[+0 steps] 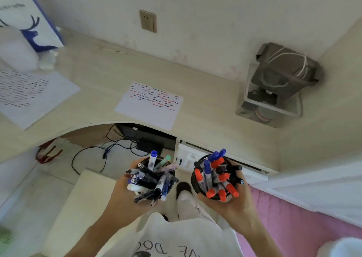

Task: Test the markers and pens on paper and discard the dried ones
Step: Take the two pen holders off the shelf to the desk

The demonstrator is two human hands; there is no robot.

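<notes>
Two dark cups are held in front of the body — one in each hand. The left hand (125, 196) is curled round the cup of pens (151, 178); the right hand (233, 200) round the cup of markers (217, 178) with red, blue and black caps. A paper (150, 104) with red, black and blue squiggles lies on the surface (205, 119) — no words can be read.

Pale desk (205, 119) with two scribbled paper sheets (149, 104), wire basket (272, 107).

No legible text on anything.
</notes>
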